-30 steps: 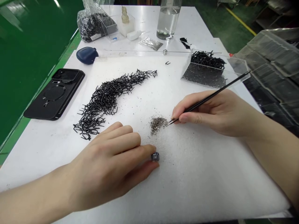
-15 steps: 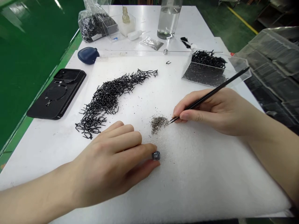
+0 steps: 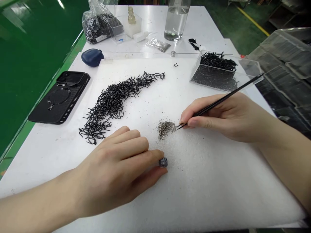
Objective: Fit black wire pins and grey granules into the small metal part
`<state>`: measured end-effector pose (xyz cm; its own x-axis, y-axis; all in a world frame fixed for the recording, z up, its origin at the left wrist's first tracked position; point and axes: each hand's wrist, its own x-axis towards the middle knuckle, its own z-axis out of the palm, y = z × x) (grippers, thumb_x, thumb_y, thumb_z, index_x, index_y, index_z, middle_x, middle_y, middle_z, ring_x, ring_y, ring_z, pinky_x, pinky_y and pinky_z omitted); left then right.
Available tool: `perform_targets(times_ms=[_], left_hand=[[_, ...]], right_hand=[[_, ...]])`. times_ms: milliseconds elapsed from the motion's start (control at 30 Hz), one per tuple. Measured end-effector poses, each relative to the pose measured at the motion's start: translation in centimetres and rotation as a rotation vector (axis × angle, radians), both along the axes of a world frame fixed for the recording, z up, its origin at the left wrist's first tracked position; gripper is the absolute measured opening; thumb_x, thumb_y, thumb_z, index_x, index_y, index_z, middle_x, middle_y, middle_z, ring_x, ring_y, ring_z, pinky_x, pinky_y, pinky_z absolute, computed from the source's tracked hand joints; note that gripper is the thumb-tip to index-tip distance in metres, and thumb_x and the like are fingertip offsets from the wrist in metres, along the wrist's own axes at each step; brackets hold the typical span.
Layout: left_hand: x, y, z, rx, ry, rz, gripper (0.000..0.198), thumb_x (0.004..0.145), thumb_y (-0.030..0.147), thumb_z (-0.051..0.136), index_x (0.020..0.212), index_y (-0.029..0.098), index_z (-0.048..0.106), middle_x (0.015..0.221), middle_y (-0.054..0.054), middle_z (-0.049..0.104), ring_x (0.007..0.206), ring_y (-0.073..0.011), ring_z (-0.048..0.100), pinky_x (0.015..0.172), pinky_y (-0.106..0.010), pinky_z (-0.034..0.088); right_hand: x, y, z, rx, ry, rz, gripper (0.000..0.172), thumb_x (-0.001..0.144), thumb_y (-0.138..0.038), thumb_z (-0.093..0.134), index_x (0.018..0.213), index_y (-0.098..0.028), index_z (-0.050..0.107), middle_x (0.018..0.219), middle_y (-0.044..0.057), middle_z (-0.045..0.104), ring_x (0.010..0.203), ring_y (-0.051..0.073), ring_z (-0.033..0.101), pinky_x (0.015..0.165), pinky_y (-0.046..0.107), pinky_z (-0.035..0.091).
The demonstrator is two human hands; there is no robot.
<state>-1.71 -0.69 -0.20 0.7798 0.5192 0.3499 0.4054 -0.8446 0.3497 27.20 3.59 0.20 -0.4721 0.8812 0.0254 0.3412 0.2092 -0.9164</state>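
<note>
My left hand (image 3: 119,165) pinches a small dark, faceted, clear-looking piece (image 3: 163,162) between thumb and index finger, low over the white foam sheet (image 3: 206,181). In my right hand (image 3: 218,116) is a pair of black tweezers (image 3: 223,98), held like a pen. Their tips are at the right edge of a small pile of tiny metallic bits (image 3: 166,128); whether they grip a bit is too small to tell. Left of the pile, a long heap of black forked pieces (image 3: 111,100) curves across the sheet.
A black phone (image 3: 59,98) and a dark blue rounded case (image 3: 92,57) lie at the left. A clear box of black pieces (image 3: 213,76) stands right. Behind are a bottle of clear liquid (image 3: 176,24), a plastic bag (image 3: 97,26), a small packet (image 3: 158,44) and a yellowish vial (image 3: 131,15).
The tweezers have tilted a little, their back end lower and further right, while the tips stay beside the metallic pile. My left hand keeps its pinch on the small piece.
</note>
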Motion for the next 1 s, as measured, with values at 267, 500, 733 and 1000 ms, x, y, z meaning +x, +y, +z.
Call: perform_targets(times_ms=[267,500,733,1000], left_hand=[[-0.01,0.03,0.12,0.001,-0.016,-0.003,0.009,0.102,0.021,0.067,0.100,0.017,0.075,0.071,0.004,0.047,0.067,-0.0145,0.042,0.066,-0.030,0.039],[0.15,0.14,0.00,-0.017,-0.007,-0.006,0.007,0.101,0.019,0.069,0.100,0.016,0.075,0.071,0.004,0.047,0.067,-0.0144,0.043,0.066,-0.030,0.039],[-0.04,0.05,-0.24,-0.003,-0.009,-0.008,0.008,0.102,0.021,0.068,0.100,0.017,0.075,0.071,0.004,0.048,0.068,-0.0145,0.043,0.067,-0.030,0.039],[0.14,0.08,0.09,-0.002,-0.006,-0.008,0.008,0.102,0.021,0.068,0.101,0.017,0.075,0.071,0.004,0.049,0.067,-0.0143,0.043,0.067,-0.030,0.040]], right_hand=[[-0.05,0.06,-0.11,-0.022,0.002,-0.004,0.010,0.086,-0.036,0.086,0.091,-0.027,0.085,0.091,0.001,0.084,0.085,0.019,0.078,0.077,0.029,0.063],[-0.04,0.16,-0.20,-0.016,0.002,0.003,0.008,0.088,-0.033,0.085,0.092,-0.027,0.085,0.091,0.000,0.084,0.085,0.017,0.077,0.077,0.026,0.062],[0.10,-0.01,-0.22,-0.049,0.030,-0.032,0.009,0.087,-0.035,0.086,0.091,-0.027,0.085,0.089,0.000,0.083,0.082,0.018,0.078,0.075,0.028,0.063],[-0.05,0.00,-0.41,-0.045,0.022,-0.035,0.007,0.088,-0.034,0.085,0.092,-0.029,0.084,0.088,-0.001,0.083,0.081,0.016,0.078,0.073,0.025,0.062]])
